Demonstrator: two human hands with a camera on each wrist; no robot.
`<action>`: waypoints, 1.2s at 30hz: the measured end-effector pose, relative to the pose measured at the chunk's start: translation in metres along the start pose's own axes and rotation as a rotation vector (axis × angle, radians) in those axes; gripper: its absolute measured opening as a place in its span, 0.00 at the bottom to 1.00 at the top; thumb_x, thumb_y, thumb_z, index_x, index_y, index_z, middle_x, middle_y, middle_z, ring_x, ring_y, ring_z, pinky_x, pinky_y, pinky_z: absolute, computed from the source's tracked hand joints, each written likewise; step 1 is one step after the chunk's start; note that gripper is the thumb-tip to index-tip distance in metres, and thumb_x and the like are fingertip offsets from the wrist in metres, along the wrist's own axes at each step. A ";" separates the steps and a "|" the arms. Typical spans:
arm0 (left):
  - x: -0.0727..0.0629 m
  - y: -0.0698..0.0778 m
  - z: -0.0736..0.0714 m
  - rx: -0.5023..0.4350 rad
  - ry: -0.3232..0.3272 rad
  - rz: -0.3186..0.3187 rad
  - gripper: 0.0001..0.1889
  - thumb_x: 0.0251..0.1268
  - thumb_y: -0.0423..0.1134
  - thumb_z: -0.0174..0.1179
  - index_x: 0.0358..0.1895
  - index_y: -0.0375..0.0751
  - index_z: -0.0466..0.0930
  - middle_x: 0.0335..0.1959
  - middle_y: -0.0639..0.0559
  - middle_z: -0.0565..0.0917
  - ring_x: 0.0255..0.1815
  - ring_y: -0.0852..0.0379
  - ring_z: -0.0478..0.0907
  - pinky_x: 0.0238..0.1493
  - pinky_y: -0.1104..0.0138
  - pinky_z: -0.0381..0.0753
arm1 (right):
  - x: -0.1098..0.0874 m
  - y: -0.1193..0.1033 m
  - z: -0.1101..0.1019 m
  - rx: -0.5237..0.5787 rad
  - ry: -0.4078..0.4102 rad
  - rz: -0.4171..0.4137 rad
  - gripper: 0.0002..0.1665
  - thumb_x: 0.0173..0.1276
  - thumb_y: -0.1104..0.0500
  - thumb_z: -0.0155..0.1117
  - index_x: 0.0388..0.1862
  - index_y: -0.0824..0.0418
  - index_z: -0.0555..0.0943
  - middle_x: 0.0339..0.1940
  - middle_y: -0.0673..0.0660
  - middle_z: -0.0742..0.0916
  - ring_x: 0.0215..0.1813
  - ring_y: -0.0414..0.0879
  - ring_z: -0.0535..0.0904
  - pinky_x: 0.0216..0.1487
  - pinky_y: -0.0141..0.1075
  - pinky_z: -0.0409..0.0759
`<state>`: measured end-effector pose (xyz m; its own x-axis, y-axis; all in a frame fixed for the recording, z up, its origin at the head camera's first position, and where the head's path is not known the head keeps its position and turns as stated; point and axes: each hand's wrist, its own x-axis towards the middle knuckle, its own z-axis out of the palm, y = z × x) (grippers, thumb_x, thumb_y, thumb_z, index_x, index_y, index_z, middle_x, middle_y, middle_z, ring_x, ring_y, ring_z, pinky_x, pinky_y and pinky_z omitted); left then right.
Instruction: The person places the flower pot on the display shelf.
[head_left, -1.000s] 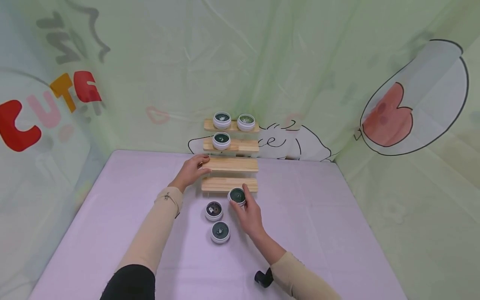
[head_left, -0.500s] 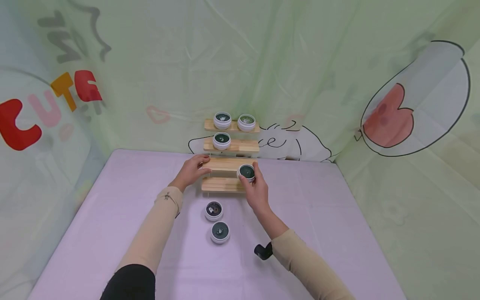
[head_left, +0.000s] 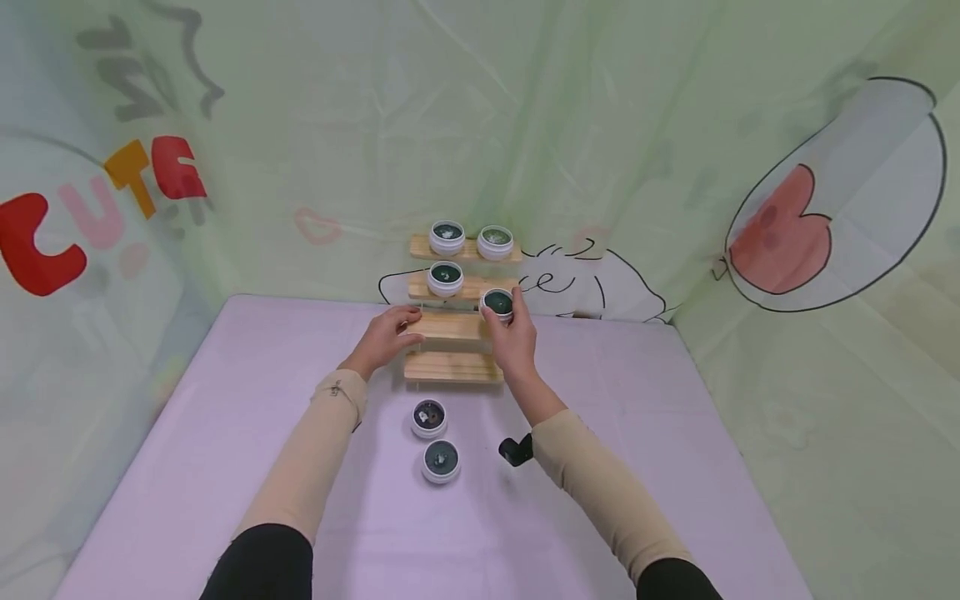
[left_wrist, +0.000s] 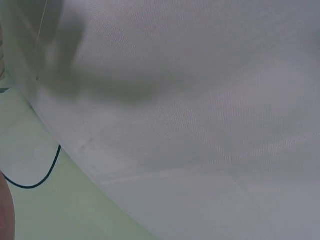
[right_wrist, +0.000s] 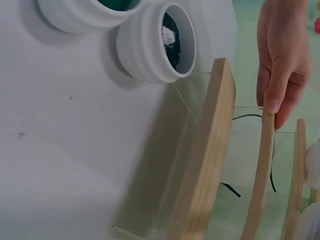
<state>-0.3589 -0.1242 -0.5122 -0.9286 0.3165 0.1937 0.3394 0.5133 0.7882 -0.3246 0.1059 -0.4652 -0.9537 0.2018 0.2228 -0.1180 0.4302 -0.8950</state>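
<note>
A tiered wooden display stand (head_left: 453,367) with several plank shelves stands at the back of the table. My left hand (head_left: 382,337) pinches the left end of its second-lowest shelf; the right wrist view shows the thumb and fingers (right_wrist: 284,62) on that plank's end. In my right hand (head_left: 514,343) I grip a small white round jar with a dark green top (head_left: 498,302), held at the right end of the second shelf from the top. Whether the jar touches that shelf, I cannot tell. Left of it on this shelf sits another jar (head_left: 446,279).
Two jars, one on the left (head_left: 447,237) and one on the right (head_left: 495,242), sit on the top shelf. Two more, a speckled dark one (head_left: 429,418) and a dark green one (head_left: 441,461), stand on the lilac tablecloth (head_left: 600,533) before the stand. Printed curtains hang behind.
My right hand has carried the jar up from in front of the lowest shelf, past the lower shelves, to the second shelf from the top. My left hand has stayed on the stand.
</note>
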 end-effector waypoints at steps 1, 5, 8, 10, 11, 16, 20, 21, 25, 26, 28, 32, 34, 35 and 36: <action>0.000 0.001 0.000 -0.001 -0.001 0.005 0.26 0.61 0.34 0.68 0.60 0.24 0.74 0.65 0.34 0.72 0.67 0.40 0.69 0.67 0.59 0.74 | 0.003 -0.002 0.001 -0.003 0.002 0.001 0.43 0.71 0.54 0.63 0.78 0.65 0.55 0.76 0.61 0.64 0.75 0.51 0.61 0.76 0.40 0.63; 0.001 0.002 0.000 -0.001 0.002 0.006 0.26 0.60 0.34 0.68 0.59 0.24 0.75 0.65 0.34 0.72 0.66 0.41 0.69 0.67 0.59 0.75 | 0.012 -0.005 0.004 -0.040 -0.001 0.001 0.43 0.71 0.53 0.63 0.77 0.65 0.55 0.76 0.62 0.65 0.75 0.52 0.61 0.76 0.41 0.62; 0.001 0.001 0.001 -0.001 0.003 0.007 0.26 0.60 0.34 0.68 0.59 0.24 0.76 0.65 0.34 0.73 0.66 0.41 0.70 0.67 0.60 0.75 | 0.019 -0.006 0.005 -0.081 -0.002 -0.007 0.43 0.72 0.53 0.62 0.77 0.66 0.55 0.76 0.64 0.65 0.75 0.53 0.61 0.77 0.41 0.61; 0.001 0.000 0.002 0.000 0.005 0.010 0.25 0.60 0.33 0.68 0.59 0.24 0.75 0.64 0.34 0.73 0.66 0.41 0.70 0.67 0.60 0.75 | 0.024 -0.006 0.006 -0.102 -0.003 -0.018 0.43 0.72 0.53 0.62 0.77 0.67 0.55 0.76 0.64 0.64 0.76 0.53 0.60 0.77 0.41 0.59; 0.001 0.000 0.002 -0.001 0.004 0.009 0.25 0.60 0.33 0.68 0.59 0.24 0.75 0.65 0.34 0.73 0.66 0.41 0.70 0.67 0.60 0.74 | 0.026 -0.006 0.006 -0.111 -0.004 -0.022 0.43 0.72 0.52 0.62 0.77 0.67 0.55 0.76 0.64 0.64 0.76 0.54 0.59 0.78 0.41 0.58; 0.001 -0.003 0.002 -0.017 0.005 0.024 0.26 0.61 0.34 0.68 0.60 0.24 0.75 0.65 0.34 0.72 0.67 0.41 0.69 0.68 0.59 0.74 | 0.035 -0.006 0.006 -0.145 -0.010 -0.032 0.43 0.73 0.52 0.61 0.77 0.68 0.54 0.76 0.65 0.62 0.77 0.54 0.56 0.79 0.39 0.55; -0.001 -0.002 0.000 -0.027 0.012 0.051 0.26 0.62 0.39 0.68 0.59 0.25 0.76 0.64 0.35 0.73 0.65 0.41 0.70 0.67 0.61 0.75 | 0.039 -0.008 0.006 -0.162 -0.032 -0.018 0.43 0.73 0.51 0.60 0.77 0.67 0.54 0.76 0.64 0.63 0.77 0.53 0.56 0.79 0.39 0.55; -0.002 -0.002 0.000 -0.030 0.012 0.051 0.27 0.61 0.40 0.68 0.59 0.25 0.76 0.64 0.35 0.73 0.65 0.42 0.70 0.67 0.62 0.75 | 0.040 -0.008 0.007 -0.164 -0.038 -0.014 0.43 0.73 0.50 0.60 0.77 0.67 0.53 0.77 0.64 0.63 0.77 0.53 0.56 0.79 0.39 0.55; -0.001 0.001 -0.002 -0.029 0.003 0.026 0.26 0.61 0.38 0.68 0.59 0.25 0.76 0.65 0.35 0.72 0.66 0.42 0.69 0.67 0.61 0.74 | 0.044 -0.011 0.007 -0.163 -0.062 0.019 0.44 0.73 0.48 0.59 0.78 0.65 0.52 0.77 0.64 0.62 0.77 0.54 0.56 0.79 0.39 0.56; 0.000 0.001 -0.002 -0.030 -0.011 0.003 0.27 0.61 0.37 0.68 0.60 0.25 0.75 0.66 0.35 0.71 0.68 0.41 0.68 0.68 0.59 0.73 | 0.045 -0.012 0.008 -0.163 -0.066 0.028 0.44 0.74 0.48 0.59 0.79 0.64 0.52 0.77 0.64 0.63 0.77 0.54 0.57 0.79 0.40 0.56; 0.001 0.001 -0.001 -0.015 -0.019 -0.013 0.26 0.61 0.35 0.67 0.61 0.25 0.74 0.66 0.35 0.71 0.68 0.41 0.68 0.68 0.58 0.73 | 0.046 -0.014 0.008 -0.166 -0.073 0.049 0.45 0.74 0.47 0.59 0.79 0.63 0.51 0.76 0.64 0.63 0.76 0.54 0.57 0.78 0.41 0.57; 0.002 0.003 -0.001 0.006 -0.030 -0.036 0.26 0.62 0.35 0.67 0.61 0.26 0.74 0.67 0.35 0.70 0.68 0.42 0.68 0.68 0.59 0.73 | 0.049 -0.015 0.010 -0.166 -0.075 0.073 0.45 0.74 0.47 0.58 0.79 0.63 0.51 0.77 0.64 0.62 0.76 0.54 0.57 0.78 0.41 0.57; 0.002 0.003 -0.001 0.007 -0.029 -0.039 0.26 0.62 0.36 0.67 0.61 0.26 0.74 0.67 0.36 0.71 0.68 0.42 0.68 0.68 0.60 0.73 | 0.050 -0.015 0.010 -0.162 -0.072 0.074 0.46 0.74 0.47 0.59 0.79 0.64 0.50 0.77 0.64 0.62 0.77 0.55 0.56 0.79 0.41 0.56; 0.002 0.003 0.000 0.006 -0.028 -0.037 0.26 0.62 0.36 0.67 0.61 0.26 0.75 0.67 0.36 0.71 0.68 0.42 0.68 0.68 0.60 0.73 | 0.051 -0.015 0.010 -0.158 -0.069 0.073 0.46 0.73 0.47 0.59 0.79 0.65 0.50 0.77 0.64 0.61 0.77 0.54 0.56 0.79 0.40 0.55; 0.002 0.003 0.000 0.002 -0.027 -0.035 0.26 0.62 0.36 0.67 0.61 0.26 0.75 0.67 0.36 0.71 0.68 0.43 0.68 0.68 0.60 0.73 | 0.051 -0.015 0.011 -0.155 -0.068 0.074 0.46 0.73 0.47 0.59 0.79 0.65 0.50 0.77 0.64 0.61 0.77 0.54 0.55 0.79 0.40 0.55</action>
<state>-0.3597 -0.1225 -0.5094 -0.9353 0.3202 0.1503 0.3075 0.5263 0.7927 -0.3747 0.1005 -0.4443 -0.9754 0.1798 0.1272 -0.0082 0.5476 -0.8367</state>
